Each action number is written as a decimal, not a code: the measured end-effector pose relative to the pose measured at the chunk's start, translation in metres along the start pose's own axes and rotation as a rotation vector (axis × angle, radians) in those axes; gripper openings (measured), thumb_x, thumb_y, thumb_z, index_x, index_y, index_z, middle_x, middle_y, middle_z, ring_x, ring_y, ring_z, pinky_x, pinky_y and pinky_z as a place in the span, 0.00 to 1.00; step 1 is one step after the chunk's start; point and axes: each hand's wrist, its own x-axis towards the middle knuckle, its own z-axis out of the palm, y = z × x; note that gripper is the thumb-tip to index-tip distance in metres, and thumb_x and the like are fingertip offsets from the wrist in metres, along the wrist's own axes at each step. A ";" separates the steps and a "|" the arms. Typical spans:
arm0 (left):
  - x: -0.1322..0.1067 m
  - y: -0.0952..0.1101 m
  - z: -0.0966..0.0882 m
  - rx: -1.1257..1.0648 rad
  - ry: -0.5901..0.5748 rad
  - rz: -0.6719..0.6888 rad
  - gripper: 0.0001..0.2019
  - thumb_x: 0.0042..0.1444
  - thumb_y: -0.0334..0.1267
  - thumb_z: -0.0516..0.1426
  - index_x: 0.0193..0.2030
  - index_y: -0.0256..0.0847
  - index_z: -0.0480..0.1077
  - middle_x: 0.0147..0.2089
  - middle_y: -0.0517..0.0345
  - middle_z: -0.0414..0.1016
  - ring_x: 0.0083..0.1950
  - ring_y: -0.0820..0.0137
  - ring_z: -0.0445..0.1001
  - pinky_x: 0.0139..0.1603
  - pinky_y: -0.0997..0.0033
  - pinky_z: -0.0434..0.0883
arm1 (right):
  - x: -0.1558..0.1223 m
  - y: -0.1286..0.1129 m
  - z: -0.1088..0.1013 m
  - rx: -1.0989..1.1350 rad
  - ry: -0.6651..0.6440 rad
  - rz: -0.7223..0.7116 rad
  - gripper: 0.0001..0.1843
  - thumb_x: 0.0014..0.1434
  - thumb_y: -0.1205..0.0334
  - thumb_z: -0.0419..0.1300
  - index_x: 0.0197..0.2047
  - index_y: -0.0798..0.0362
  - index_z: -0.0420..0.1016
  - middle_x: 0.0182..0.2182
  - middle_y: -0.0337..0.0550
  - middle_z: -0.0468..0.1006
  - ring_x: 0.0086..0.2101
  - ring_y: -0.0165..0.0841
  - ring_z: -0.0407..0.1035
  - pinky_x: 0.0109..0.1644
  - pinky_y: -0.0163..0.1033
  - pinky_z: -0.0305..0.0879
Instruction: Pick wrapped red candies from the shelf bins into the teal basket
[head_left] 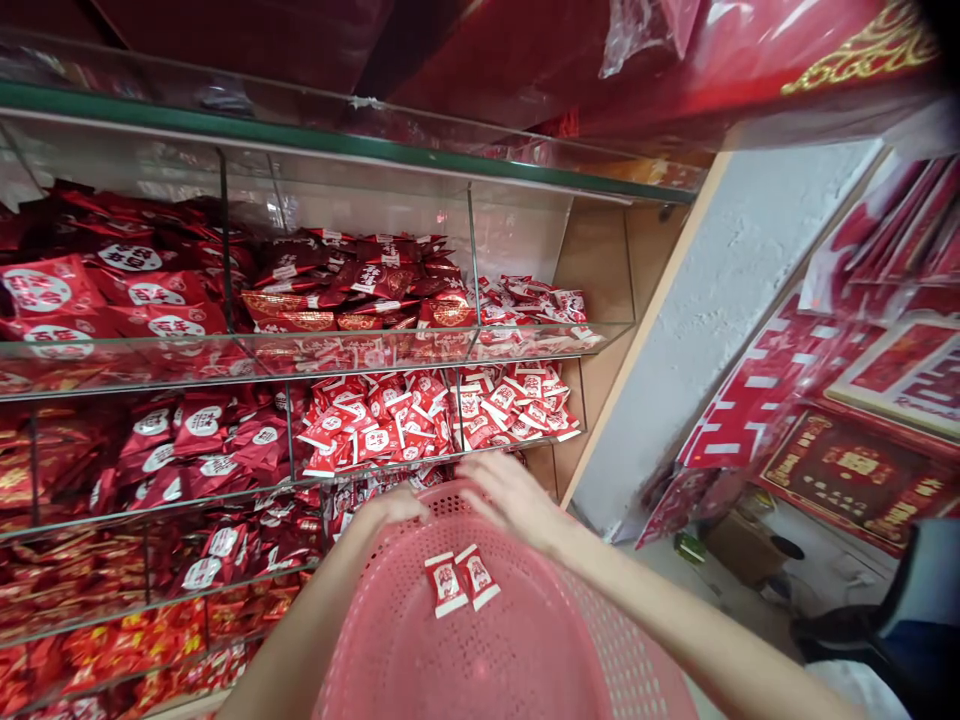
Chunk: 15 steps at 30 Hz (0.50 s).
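A pink perforated plastic basket (525, 660) fills the lower middle, held close to a glass shelf unit. Two small red-and-white candy packets (461, 580) lie inside it. My left hand (394, 507) curls over the basket's far rim at the left, fingers closed on the edge. My right hand (510, 497) reaches over the far rim with fingers stretched toward the red-and-white packets (390, 425) heaped in the shelf compartment just beyond; nothing shows in it.
Glass shelves (315, 355) with dividers hold heaps of red sweets and dark red wrapped packets (150, 300). A white wall (720, 320) stands right of the unit. Red paper decorations (862, 400) lean at the far right, above boxes on the floor.
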 end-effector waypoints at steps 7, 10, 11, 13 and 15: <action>0.000 -0.005 -0.002 0.095 0.032 -0.056 0.10 0.56 0.40 0.53 0.42 0.38 0.68 0.41 0.54 0.71 0.35 0.71 0.71 0.35 0.65 0.70 | 0.044 0.076 -0.069 -0.296 0.074 0.108 0.24 0.52 0.77 0.46 0.53 0.55 0.63 0.51 0.48 0.65 0.47 0.38 0.57 0.50 0.45 0.55; 0.000 -0.006 -0.002 0.104 0.031 -0.064 0.11 0.56 0.40 0.52 0.43 0.38 0.67 0.41 0.54 0.71 0.35 0.71 0.71 0.35 0.65 0.70 | 0.059 0.090 -0.080 -0.407 -0.094 0.128 0.31 0.47 0.79 0.48 0.55 0.53 0.62 0.54 0.47 0.63 0.47 0.40 0.57 0.48 0.45 0.55; 0.000 -0.007 -0.002 0.105 0.029 -0.064 0.11 0.56 0.40 0.52 0.43 0.38 0.67 0.41 0.54 0.71 0.35 0.71 0.71 0.35 0.65 0.70 | 0.064 0.092 -0.083 -0.426 -0.152 0.134 0.32 0.47 0.79 0.48 0.55 0.52 0.62 0.54 0.47 0.63 0.46 0.40 0.57 0.47 0.45 0.55; 0.000 -0.008 -0.002 0.104 0.025 -0.063 0.11 0.56 0.40 0.53 0.44 0.38 0.67 0.41 0.54 0.71 0.35 0.71 0.71 0.34 0.65 0.70 | 0.072 0.092 -0.087 -0.445 -0.256 0.152 0.31 0.47 0.79 0.48 0.55 0.51 0.63 0.52 0.46 0.66 0.44 0.39 0.59 0.45 0.44 0.55; 0.001 -0.009 -0.002 0.102 0.021 -0.061 0.12 0.56 0.40 0.53 0.44 0.38 0.67 0.40 0.54 0.71 0.35 0.71 0.71 0.34 0.65 0.70 | 0.078 0.092 -0.089 -0.452 -0.334 0.171 0.30 0.47 0.79 0.49 0.54 0.51 0.64 0.51 0.46 0.67 0.44 0.40 0.59 0.44 0.43 0.54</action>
